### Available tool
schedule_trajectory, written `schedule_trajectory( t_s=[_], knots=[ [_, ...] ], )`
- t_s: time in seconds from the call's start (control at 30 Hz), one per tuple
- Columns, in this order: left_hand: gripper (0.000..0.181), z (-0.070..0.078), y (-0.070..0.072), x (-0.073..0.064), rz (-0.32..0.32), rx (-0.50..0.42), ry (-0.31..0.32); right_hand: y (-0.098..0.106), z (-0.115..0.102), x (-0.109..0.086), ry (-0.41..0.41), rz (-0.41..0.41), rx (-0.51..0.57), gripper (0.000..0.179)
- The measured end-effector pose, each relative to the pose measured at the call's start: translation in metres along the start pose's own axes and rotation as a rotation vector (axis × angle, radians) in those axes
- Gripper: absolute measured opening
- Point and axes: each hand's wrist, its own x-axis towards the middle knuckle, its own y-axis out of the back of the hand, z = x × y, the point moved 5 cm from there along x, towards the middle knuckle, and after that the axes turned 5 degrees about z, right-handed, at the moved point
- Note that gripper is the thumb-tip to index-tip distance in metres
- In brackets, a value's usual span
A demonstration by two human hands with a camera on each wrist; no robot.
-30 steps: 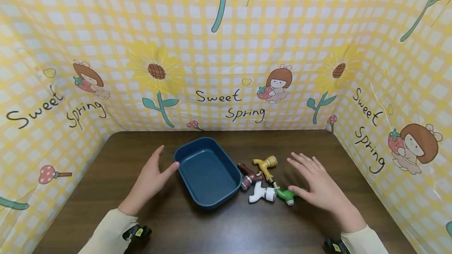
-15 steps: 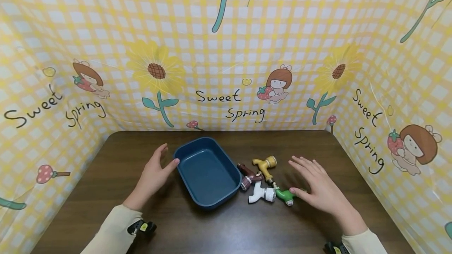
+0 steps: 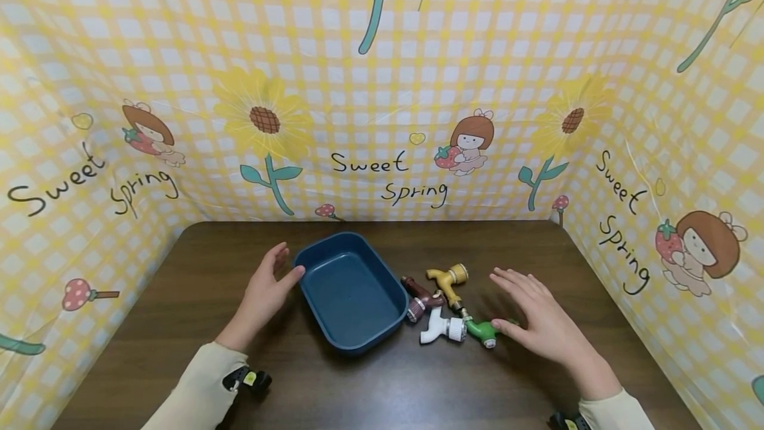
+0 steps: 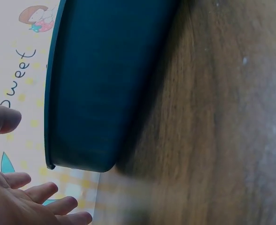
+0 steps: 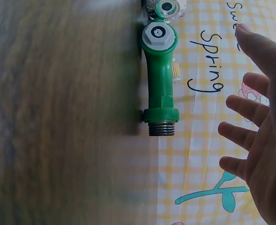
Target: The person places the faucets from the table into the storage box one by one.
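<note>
A dark blue rectangular basin (image 3: 352, 297) sits slightly turned near the middle of the table. My left hand (image 3: 262, 300) is at its left side, fingers spread; in the left wrist view the thumb and fingers stand apart from the basin wall (image 4: 95, 93). Right of the basin lie a brown faucet (image 3: 422, 298), a yellow faucet (image 3: 447, 282), a white faucet (image 3: 442, 328) and a green faucet (image 3: 482, 330), close together. My right hand (image 3: 546, 320) hovers beside the green faucet (image 5: 160, 79), fingers extended and holding nothing; a gap shows between them in the right wrist view.
The brown wooden table (image 3: 358, 390) carries the basin and faucets. A yellow checked cloth (image 3: 382, 98) with printed flowers and lettering stands behind it and along both sides. Each wrist wears a black strapped device (image 3: 247, 379).
My left hand and forearm have shifted slightly right, closer to the basin. The right hand has barely moved. Basin and faucets have stayed in place.
</note>
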Motion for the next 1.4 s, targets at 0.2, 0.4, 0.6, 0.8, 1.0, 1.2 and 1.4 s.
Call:
schedule_trajectory(
  t_s=[0.2, 0.4, 0.6, 0.8, 1.0, 1.2, 1.4],
  knots=[
    [0.069, -0.002, -0.002, 0.002, 0.021, -0.048, 0.0, -0.002, 0.002, -0.002, -0.017, -0.004, 0.004, 0.083],
    [0.067, -0.003, -0.007, 0.005, 0.022, -0.085, -0.009, -0.003, 0.003, -0.003, -0.018, -0.008, 0.011, 0.082],
    [0.066, -0.005, -0.011, 0.007, 0.007, -0.097, -0.008, -0.004, 0.004, -0.006, -0.049, -0.025, 0.027, 0.082],
    [0.067, -0.01, -0.015, 0.012, 0.011, -0.111, -0.012, -0.005, 0.006, -0.007, -0.046, -0.03, 0.037, 0.081],
    [0.067, -0.011, -0.017, 0.014, 0.016, -0.122, 0.01, -0.004, 0.007, -0.01, -0.046, -0.03, 0.052, 0.079],
    [0.068, -0.012, -0.018, 0.014, 0.015, -0.157, 0.037, -0.005, 0.01, -0.011, -0.068, -0.048, 0.073, 0.074],
    [0.067, -0.016, -0.019, 0.015, 0.024, -0.187, 0.044, -0.006, 0.011, -0.012, -0.073, -0.07, 0.092, 0.068]
  ],
)
